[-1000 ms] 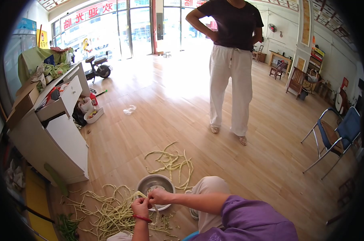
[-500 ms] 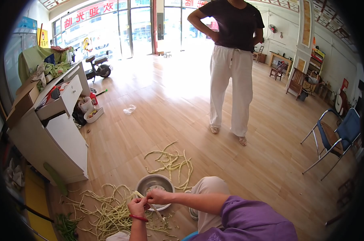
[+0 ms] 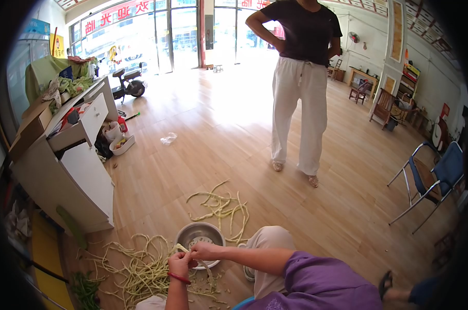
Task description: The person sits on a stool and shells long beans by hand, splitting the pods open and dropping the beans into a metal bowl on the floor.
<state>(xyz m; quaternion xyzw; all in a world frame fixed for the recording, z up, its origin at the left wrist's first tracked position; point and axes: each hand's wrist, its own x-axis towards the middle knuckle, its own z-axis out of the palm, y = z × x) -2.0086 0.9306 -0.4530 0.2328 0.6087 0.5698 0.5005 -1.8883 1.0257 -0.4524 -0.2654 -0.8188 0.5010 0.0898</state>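
Over the near rim of a metal bowl, my two hands meet with their fingers closed. My left hand, with a red band at its wrist, grips a pale green long bean. From the right, my right hand pinches the same bean close to the left fingers. One end sticks up above the hands and a length hangs below them. Short cut pieces lie in the bowl. Left of it spreads a big heap of long beans, and more loose long beans lie beyond.
A person in white trousers stands ahead. At the lower right is another person's sandalled foot. A white cabinet with an open drawer is at left, near green peppers. A blue chair stands at right.
A sandalled foot and dark trouser leg have come into view at the lower right. My hands have barely shifted and still hold the bean; the view has moved slightly.
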